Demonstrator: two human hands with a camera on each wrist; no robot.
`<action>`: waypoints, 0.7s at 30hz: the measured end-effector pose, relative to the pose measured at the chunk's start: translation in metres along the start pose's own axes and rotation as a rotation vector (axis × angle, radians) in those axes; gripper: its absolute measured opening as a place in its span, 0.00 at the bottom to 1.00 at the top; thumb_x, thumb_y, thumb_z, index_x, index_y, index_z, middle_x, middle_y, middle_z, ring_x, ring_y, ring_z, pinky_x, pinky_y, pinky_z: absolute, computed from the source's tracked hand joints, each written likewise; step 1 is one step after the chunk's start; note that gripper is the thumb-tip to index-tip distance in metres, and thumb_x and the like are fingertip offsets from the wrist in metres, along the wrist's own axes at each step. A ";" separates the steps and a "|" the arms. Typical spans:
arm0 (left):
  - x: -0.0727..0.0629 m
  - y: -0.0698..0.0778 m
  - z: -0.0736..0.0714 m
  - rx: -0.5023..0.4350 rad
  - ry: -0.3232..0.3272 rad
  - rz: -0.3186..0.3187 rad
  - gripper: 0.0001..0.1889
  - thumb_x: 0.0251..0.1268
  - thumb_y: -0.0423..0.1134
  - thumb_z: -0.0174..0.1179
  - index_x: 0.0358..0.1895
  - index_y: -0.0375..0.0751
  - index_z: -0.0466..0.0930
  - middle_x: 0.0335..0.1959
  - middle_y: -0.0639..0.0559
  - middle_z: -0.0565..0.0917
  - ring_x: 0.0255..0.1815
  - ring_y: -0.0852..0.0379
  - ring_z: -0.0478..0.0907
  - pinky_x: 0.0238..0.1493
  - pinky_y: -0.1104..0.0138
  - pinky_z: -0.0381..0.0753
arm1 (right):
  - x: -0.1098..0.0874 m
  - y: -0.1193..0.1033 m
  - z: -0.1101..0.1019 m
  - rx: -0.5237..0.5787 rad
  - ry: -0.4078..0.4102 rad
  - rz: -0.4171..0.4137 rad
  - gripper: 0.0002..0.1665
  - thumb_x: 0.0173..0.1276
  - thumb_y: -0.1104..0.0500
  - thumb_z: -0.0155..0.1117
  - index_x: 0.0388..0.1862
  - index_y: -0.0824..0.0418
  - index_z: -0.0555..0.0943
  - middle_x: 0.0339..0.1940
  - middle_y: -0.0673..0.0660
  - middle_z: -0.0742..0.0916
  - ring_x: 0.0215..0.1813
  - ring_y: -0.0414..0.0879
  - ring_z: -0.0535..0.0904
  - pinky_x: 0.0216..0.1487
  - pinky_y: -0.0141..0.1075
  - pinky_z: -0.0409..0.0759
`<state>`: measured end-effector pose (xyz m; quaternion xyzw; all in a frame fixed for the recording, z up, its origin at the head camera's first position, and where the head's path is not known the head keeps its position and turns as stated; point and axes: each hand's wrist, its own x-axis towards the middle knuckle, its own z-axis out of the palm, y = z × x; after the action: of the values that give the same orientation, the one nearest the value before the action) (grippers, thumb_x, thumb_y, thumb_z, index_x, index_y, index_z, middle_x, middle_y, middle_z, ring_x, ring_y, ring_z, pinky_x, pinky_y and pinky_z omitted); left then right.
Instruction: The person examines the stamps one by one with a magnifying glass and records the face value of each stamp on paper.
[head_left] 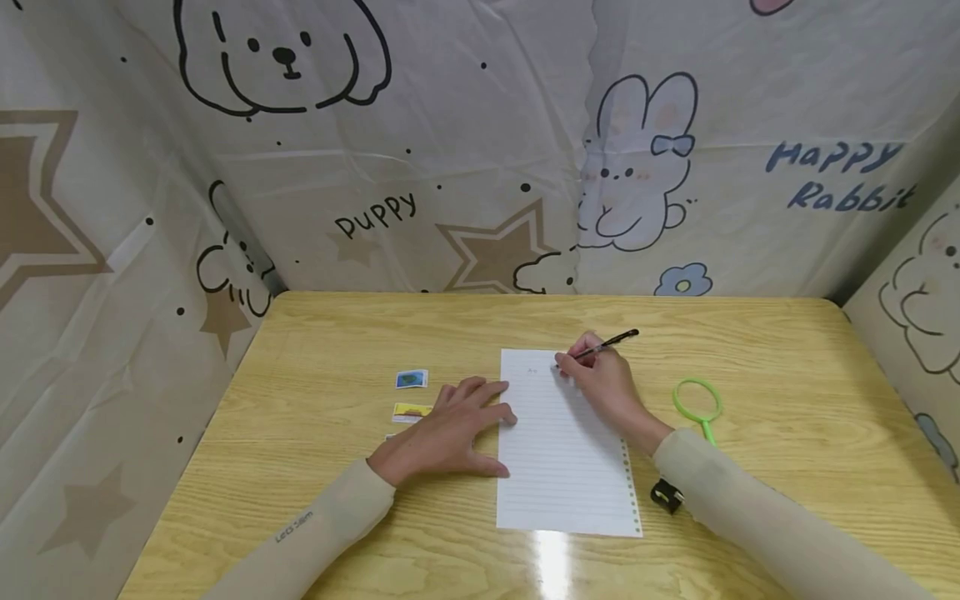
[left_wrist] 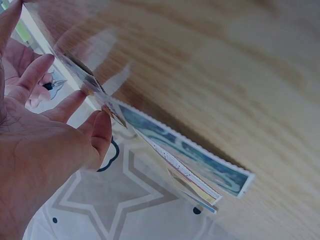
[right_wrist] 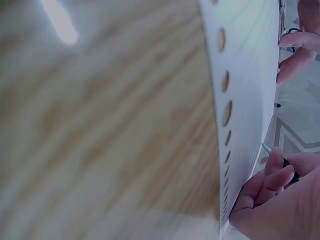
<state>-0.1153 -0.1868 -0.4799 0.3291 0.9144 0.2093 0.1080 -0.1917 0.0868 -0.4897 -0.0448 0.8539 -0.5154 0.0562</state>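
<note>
A sheet of lined paper (head_left: 558, 492) with punched holes down its right edge lies on the wooden table. My right hand (head_left: 606, 385) pinches a black pen (head_left: 621, 338), its tip at the upper part of the sheet. Faint small marks (head_left: 532, 371) show near the top, left of the tip. Spread fingers of my left hand (head_left: 450, 429) rest along the paper's left edge. Beside that hand lie small stamps with toothed edges, among them a blue stamp (head_left: 412, 379) and a yellow stamp (head_left: 409, 412). Left wrist view shows a teal stamp (left_wrist: 185, 150); the hand partly hides others.
To the right of the paper lies a green-rimmed magnifying glass (head_left: 697, 400), its handle partly behind the right sleeve. A small black object (head_left: 664, 496) with a metal part sits by the right forearm. Printed curtains (head_left: 480, 150) hang behind the table (head_left: 337, 333) and at both sides.
</note>
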 end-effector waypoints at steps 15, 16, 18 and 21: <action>0.000 0.000 0.001 -0.010 -0.002 -0.012 0.33 0.63 0.62 0.79 0.66 0.53 0.82 0.85 0.42 0.63 0.84 0.36 0.55 0.72 0.39 0.59 | -0.001 0.002 -0.003 0.009 0.009 0.043 0.12 0.81 0.54 0.70 0.41 0.59 0.79 0.35 0.55 0.90 0.34 0.47 0.80 0.32 0.33 0.74; 0.000 0.001 0.001 -0.011 -0.002 -0.013 0.33 0.63 0.62 0.79 0.66 0.53 0.82 0.85 0.42 0.63 0.84 0.36 0.55 0.72 0.39 0.59 | -0.001 0.002 -0.003 0.013 0.014 0.050 0.12 0.81 0.53 0.70 0.41 0.59 0.79 0.35 0.55 0.91 0.34 0.47 0.80 0.32 0.32 0.74; 0.000 0.001 0.001 -0.009 -0.002 -0.013 0.33 0.63 0.62 0.79 0.66 0.53 0.82 0.85 0.42 0.63 0.84 0.36 0.55 0.72 0.39 0.58 | -0.001 0.002 -0.003 0.011 0.018 0.055 0.12 0.81 0.53 0.70 0.42 0.59 0.79 0.35 0.56 0.91 0.34 0.47 0.80 0.32 0.32 0.73; 0.001 0.000 0.001 -0.006 -0.002 -0.013 0.33 0.63 0.62 0.79 0.66 0.53 0.82 0.85 0.42 0.63 0.84 0.36 0.55 0.72 0.39 0.58 | 0.000 0.002 -0.003 0.005 0.018 0.049 0.12 0.81 0.53 0.70 0.42 0.59 0.79 0.36 0.56 0.91 0.34 0.47 0.80 0.31 0.32 0.73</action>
<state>-0.1151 -0.1858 -0.4806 0.3229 0.9158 0.2111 0.1115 -0.1920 0.0907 -0.4901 -0.0191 0.8539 -0.5165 0.0611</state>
